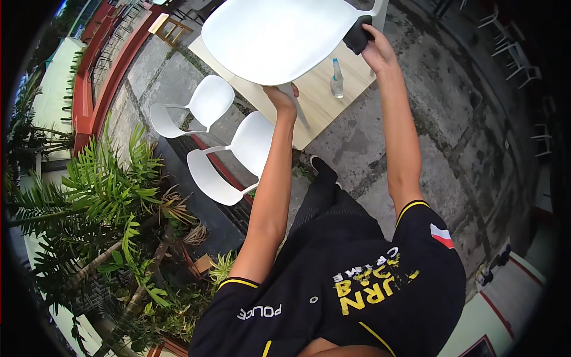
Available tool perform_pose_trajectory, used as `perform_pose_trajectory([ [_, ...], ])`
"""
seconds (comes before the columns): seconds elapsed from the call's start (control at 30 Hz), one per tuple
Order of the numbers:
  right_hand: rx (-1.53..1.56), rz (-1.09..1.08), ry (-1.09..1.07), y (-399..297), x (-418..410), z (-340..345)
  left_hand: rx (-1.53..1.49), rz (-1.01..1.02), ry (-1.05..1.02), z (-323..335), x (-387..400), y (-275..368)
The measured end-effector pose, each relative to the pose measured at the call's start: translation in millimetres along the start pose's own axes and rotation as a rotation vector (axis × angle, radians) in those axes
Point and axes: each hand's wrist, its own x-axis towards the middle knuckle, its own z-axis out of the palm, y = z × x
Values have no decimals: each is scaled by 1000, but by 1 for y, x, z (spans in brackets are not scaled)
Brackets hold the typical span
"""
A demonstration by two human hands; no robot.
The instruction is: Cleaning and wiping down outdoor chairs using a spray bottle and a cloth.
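A white plastic chair [276,38] is held up over a pale wood-look table [319,109]. Under the near edge of its seat, my left hand [282,99] grips the chair around a leg, the fingers partly hidden. My right hand [378,50] presses a black cloth [358,35] against the chair's right side, by the seat edge. On the table below stands a clear bottle with a blue cap [337,82], touched by neither hand.
Two more white chairs [254,143] [211,100] stand left of the table. Leafy plants [102,187] grow at the left beside a black ledge [200,223]. A wooden stool [168,30] is farther off, and white chairs [517,58] line the far right.
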Motion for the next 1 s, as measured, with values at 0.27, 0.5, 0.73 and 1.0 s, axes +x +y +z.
perform_pose_trajectory([
  [0.27, 127, 131, -73, 78, -95, 46, 45, -25, -86, -15, 10, -17],
  [0.5, 211, 283, -113, 130, -153, 61, -295, 70, -240, -42, 20, -46],
  [0.73, 234, 118, -65, 72, -71, 40, 84, 50, 48, -9, 5, -2],
  [1.0, 459, -170, 60, -28, 23, -43, 105, 77, 33, 4, 0, -5],
])
